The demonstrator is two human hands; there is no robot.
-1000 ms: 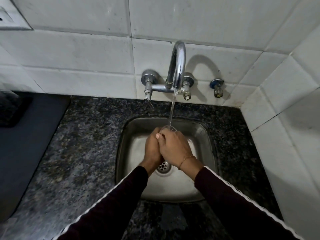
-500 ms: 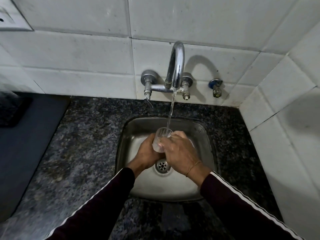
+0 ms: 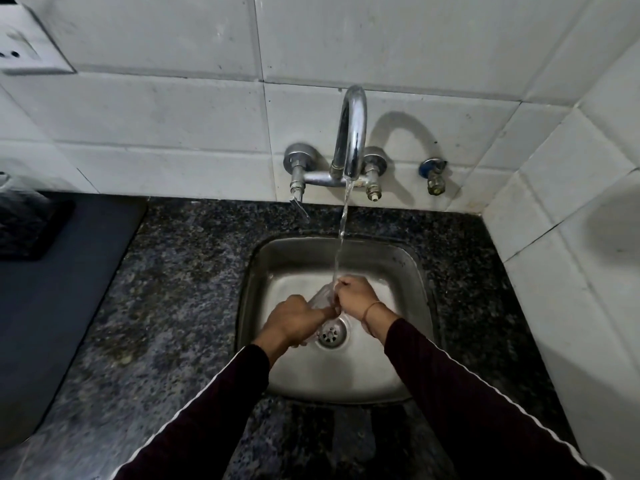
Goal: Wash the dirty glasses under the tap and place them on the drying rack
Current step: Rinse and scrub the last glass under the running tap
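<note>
Head view: tap point(image 3: 351, 133) water runs into the sink point(image 3: 408, 271); left hand point(image 3: 294, 318) grips the glass point(image 3: 322, 297), right hand point(image 3: 356, 296) pinches its rim.

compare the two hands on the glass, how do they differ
The left hand wraps the glass from below, nearer the drain. The right hand grips its upper end, directly under the water stream, and wears a thin bracelet. Both are over the sink, in dark sleeves.

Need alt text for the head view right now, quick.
Both hands, left hand and right hand, hold a clear glass under water running from the tap, above a steel sink set in a dark granite counter.
</note>
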